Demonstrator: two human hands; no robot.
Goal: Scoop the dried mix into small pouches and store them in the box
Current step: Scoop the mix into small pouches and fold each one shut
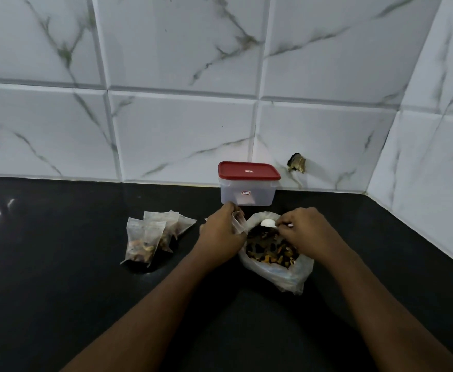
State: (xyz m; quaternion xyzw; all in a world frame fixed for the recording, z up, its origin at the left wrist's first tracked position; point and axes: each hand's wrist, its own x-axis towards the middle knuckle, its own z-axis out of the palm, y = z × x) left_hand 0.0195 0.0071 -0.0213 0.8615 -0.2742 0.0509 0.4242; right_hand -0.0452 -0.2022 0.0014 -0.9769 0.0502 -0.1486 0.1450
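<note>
Black counter (pixel 59 264): open bag (pixel 276 269) of dried mix (pixel 271 251), lidded box (pixel 248 187) behind.

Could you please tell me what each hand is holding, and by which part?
The left hand grips a small pouch by one edge. The right hand pinches a white spoon by its handle, over the open bag.

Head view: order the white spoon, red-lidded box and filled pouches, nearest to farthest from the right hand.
1. White spoon: pinched in the right hand.
2. Red-lidded box: behind, by the wall.
3. Filled pouches: left, past the left hand.
</note>
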